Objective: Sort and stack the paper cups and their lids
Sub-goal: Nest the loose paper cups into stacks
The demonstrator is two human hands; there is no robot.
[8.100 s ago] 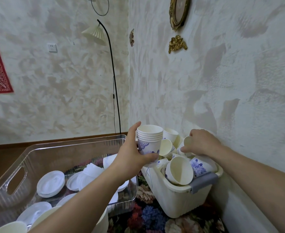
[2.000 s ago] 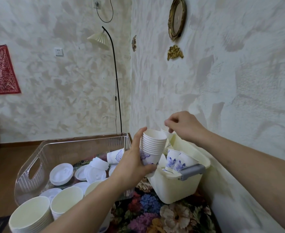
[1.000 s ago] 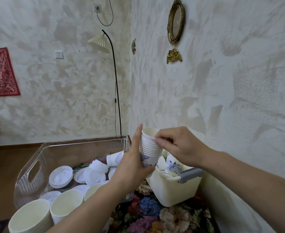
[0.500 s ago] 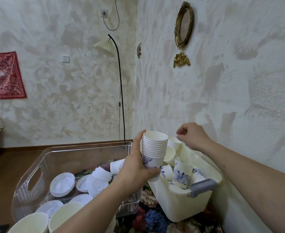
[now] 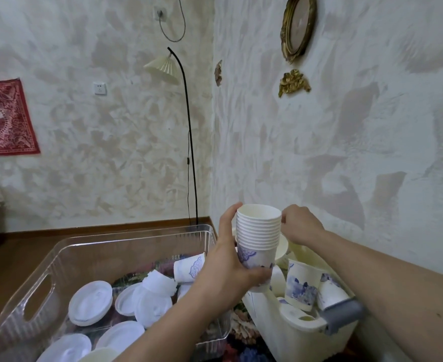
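Evidently mid-stacking: left hand (image 5: 231,273) gripped the nested stack of paper cups (image 5: 258,239) near its base, upright, held above the gap between the clear bin (image 5: 66,259) and the cream basket (image 5: 301,333), probably so each loose cup could be dropped in from the top. Right hand (image 5: 300,226) was curled just beside the stack's rim; whether it held anything could not be told. Lids (image 5: 90,303) lay loose in the bin; printed cups (image 5: 302,286) remained in the basket.

Head view – forward-down, close over hands, facing room corner.
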